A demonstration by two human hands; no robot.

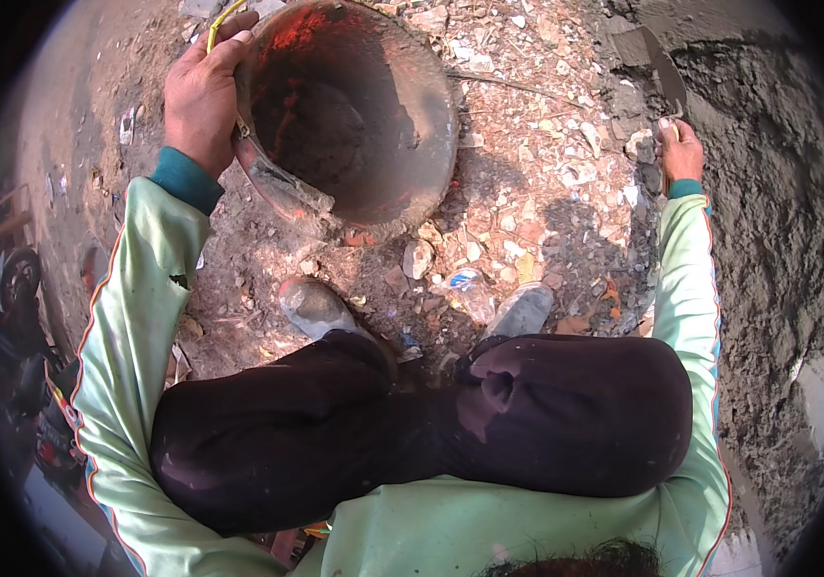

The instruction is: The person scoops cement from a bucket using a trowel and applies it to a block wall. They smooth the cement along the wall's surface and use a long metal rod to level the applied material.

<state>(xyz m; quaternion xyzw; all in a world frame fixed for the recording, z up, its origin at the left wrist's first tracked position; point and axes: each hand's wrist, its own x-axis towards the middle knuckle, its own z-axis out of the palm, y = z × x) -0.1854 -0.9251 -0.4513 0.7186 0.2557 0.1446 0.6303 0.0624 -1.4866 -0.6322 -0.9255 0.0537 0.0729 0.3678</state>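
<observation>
Red-stained bucket [354, 106] tilted on rubble, left hand [202, 91] clamped over its rim; right hand [679, 149] fisted around a trowel [660, 67]

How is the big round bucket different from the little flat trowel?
The bucket is wide, round and deep; the trowel is small, thin and flat. The bucket is reddish inside with grey mortar at the bottom; the trowel's blade is grey all over. The left hand grips the bucket's rim; the right hand holds the trowel by its handle, against the grey wall. Both are smeared with mortar.
</observation>
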